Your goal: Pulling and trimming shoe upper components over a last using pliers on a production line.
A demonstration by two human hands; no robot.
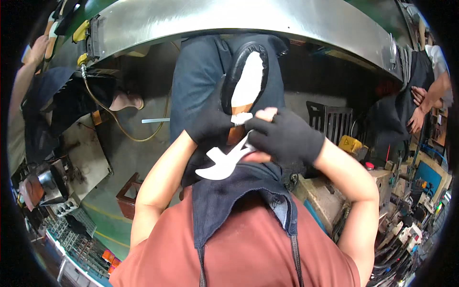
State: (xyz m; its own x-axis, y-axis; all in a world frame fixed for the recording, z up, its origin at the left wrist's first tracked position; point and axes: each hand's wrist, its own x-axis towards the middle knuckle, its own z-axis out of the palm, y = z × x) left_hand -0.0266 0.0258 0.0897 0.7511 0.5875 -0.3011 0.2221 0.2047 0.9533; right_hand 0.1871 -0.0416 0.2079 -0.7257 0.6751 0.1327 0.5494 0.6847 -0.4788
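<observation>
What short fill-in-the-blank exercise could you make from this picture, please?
1. The left hand and right hand wear gloves coloured ____.
2. The pale tool is gripped in the ____ hand.
3. The metal surface spans the picture's ____ edge.

Missing words: black; right; top.

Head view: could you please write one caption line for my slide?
Left hand holds a black shoe while the right hand grips a pale hammer-headed tool.

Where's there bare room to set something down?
The shiny silver metal bench looks bare right of the yellow fixture, as does grey floor between the yellowish hose and brown wooden stool. The lap is crowded: black-gloved left hand, right hand, white hammer-shaped tool, black shoe.
</observation>
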